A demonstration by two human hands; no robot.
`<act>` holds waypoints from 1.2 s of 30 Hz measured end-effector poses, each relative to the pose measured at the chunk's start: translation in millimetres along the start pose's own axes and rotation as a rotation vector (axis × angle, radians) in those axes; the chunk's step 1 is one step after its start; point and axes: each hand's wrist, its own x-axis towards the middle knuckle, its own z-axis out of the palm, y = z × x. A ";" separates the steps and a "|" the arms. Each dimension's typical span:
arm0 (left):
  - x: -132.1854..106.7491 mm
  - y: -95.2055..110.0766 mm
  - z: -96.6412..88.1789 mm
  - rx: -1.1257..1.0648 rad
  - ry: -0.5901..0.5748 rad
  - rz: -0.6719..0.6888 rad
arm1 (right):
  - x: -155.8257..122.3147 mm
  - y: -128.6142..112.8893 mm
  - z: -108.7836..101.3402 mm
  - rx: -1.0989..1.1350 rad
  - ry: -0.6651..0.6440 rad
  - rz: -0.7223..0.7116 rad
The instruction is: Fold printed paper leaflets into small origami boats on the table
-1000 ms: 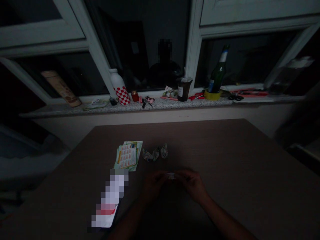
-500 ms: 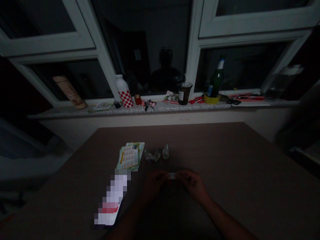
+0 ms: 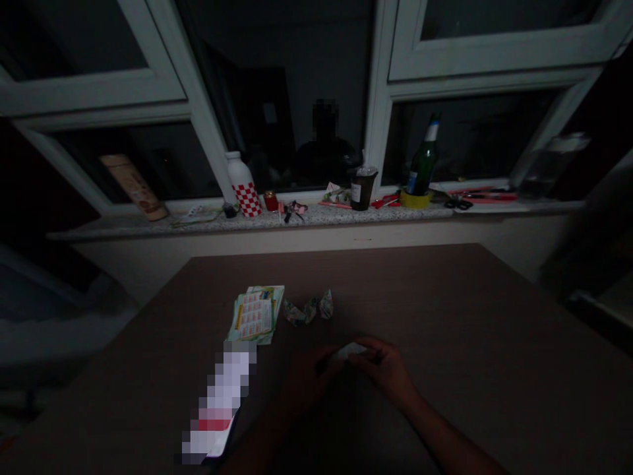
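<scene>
Between my two hands, just above the dark table, is a small folded piece of paper (image 3: 350,351), pale in the dim light. My left hand (image 3: 312,375) pinches its left end, the fingers mostly in shadow. My right hand (image 3: 384,367) grips the right end between thumb and fingers. Beyond the hands, several folded paper pieces (image 3: 309,310) with a printed pattern stand in a row on the table. To their left lies a stack of printed paper sheets (image 3: 254,315).
A phone (image 3: 217,402) with a lit, blurred screen lies left of my hands on the table (image 3: 420,284). Along the windowsill stand a checkered bottle (image 3: 246,191), a dark cup (image 3: 362,191), a green bottle (image 3: 424,161), yellow tape (image 3: 415,199) and scissors (image 3: 459,203).
The paper between my hands has turned and shows a larger, tilted pale face. My left hand has shifted slightly right. The whole view has moved a little.
</scene>
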 end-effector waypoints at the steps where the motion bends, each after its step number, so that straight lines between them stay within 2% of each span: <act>1: -0.2 1.0 0.3 -0.015 -0.014 0.001 | 0.0 0.3 0.0 0.004 -0.010 -0.001; 7: -3.5 9.1 -0.6 0.010 -0.050 0.046 | -0.3 -4.6 -2.9 -0.045 -0.058 -0.043; 11: -5.6 9.7 1.5 0.173 0.010 0.109 | -2.9 -9.4 -0.2 -0.134 -0.076 -0.081; 14: -5.7 11.1 7.6 0.350 0.079 0.140 | -4.5 -10.2 6.7 -0.235 -0.030 -0.113; 17: -4.1 16.6 14.1 0.482 0.059 0.058 | -4.4 -9.8 12.5 -0.334 0.021 -0.146; 20: -0.3 21.9 16.6 0.446 0.028 -0.052 | -3.8 -10.1 13.4 -0.399 0.035 -0.173; 27: 10.3 22.0 13.6 0.255 0.004 -0.134 | -5.1 -11.0 10.8 -0.474 0.078 -0.175; 32: 9.5 20.7 15.4 0.122 0.067 -0.209 | -4.2 -8.9 11.3 -0.557 0.121 -0.210; 36: 8.8 16.8 14.4 -0.079 0.085 -0.229 | -4.3 -7.3 9.0 -0.591 0.093 -0.276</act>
